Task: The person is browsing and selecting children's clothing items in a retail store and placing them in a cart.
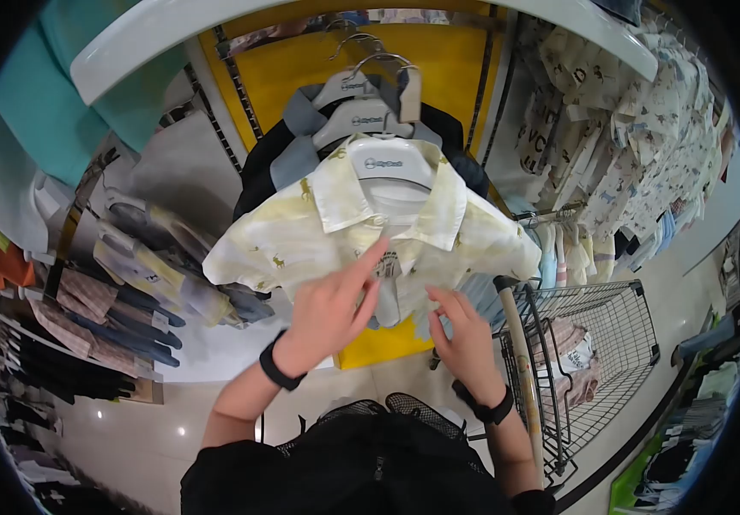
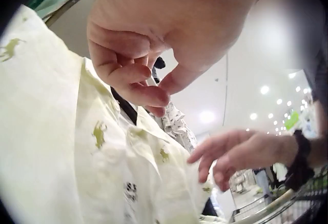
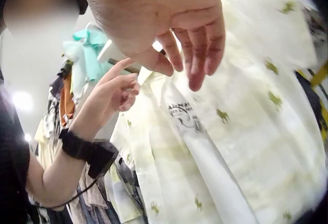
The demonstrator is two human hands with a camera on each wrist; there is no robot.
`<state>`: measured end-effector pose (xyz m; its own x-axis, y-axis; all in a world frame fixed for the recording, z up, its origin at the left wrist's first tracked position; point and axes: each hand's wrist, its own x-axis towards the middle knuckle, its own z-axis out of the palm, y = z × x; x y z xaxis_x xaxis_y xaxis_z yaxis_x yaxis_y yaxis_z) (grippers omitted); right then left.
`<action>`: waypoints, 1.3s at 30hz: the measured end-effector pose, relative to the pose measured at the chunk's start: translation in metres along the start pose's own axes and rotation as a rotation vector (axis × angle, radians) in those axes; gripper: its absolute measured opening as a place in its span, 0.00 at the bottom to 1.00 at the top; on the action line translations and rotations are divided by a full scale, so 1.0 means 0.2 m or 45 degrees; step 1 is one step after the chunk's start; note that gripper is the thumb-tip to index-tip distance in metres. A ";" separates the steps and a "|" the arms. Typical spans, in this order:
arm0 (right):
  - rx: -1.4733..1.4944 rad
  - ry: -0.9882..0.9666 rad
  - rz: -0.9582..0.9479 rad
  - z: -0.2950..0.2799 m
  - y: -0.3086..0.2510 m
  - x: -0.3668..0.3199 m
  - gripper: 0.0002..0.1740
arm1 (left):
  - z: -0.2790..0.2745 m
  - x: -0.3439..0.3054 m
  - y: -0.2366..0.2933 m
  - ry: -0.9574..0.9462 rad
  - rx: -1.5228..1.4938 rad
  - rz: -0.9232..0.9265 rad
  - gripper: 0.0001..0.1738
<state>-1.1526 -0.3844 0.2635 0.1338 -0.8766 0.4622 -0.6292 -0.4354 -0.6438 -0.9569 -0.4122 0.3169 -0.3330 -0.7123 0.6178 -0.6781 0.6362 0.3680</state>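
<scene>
Closest to the left wrist camera is the left hand [image 1: 327, 305], loosely curled around nothing, its index finger reaching out straight while the others bend. In the head view that fingertip lies over the front of the shirt [image 1: 344, 249], just below the collar; whether it touches the cloth, I cannot tell. Across from it, the right hand [image 1: 464, 339] is relaxed and unfilled too, its fingers slightly spread and a little bent, near the lower front of the shirt. Both wrists wear black bands, one on the left [image 1: 281, 360] and one on the right [image 1: 483, 405].

Between and beyond the hands, the shirt hangs facing the person on a white hanger [image 1: 394, 161]. It is white and pale yellow, short-sleeved, with small green animal figures, and black lettering shows at its middle. Behind it hang dark garments with grey collars [image 1: 292, 160], in front of a yellow panel [image 1: 275, 69]. One white curved bar [image 1: 147, 43] crosses the top of the head view.

Farther out, on the person's right, stands a wire shopping cart [image 1: 524, 386] with folded clothes [image 1: 571, 352] inside; patterned pale clothes [image 1: 636, 129] hang beyond it. On the left are teal garments [image 1: 35, 103], high up, above more racks. Shiny pale floor [image 1: 147, 438] spreads below.
</scene>
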 end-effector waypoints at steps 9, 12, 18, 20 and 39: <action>-0.719 0.111 -0.232 0.07 -0.11 0.43 0.27 | -0.02 0.16 -0.18 -0.007 0.358 -0.015 0.11; -0.611 0.089 -0.234 0.08 -0.07 0.42 0.32 | -0.11 0.12 -0.22 0.006 0.177 0.019 0.07; -0.500 0.111 -0.170 0.04 -0.31 0.40 0.24 | -0.16 0.09 -0.25 0.036 0.099 0.158 0.04; -0.628 0.080 -0.039 0.05 -0.34 0.45 0.22 | -0.17 0.10 -0.24 -0.011 0.053 0.201 0.05; -0.598 0.379 -0.027 -0.43 -0.29 0.14 0.15 | -0.20 -0.21 -0.32 -0.078 -0.161 0.290 0.16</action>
<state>-1.1786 -0.3662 0.3653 -0.0291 -0.7432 0.6684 -0.9115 -0.2547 -0.3229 -0.8744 -0.4109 0.2948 -0.5093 -0.5610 0.6526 -0.4955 0.8112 0.3106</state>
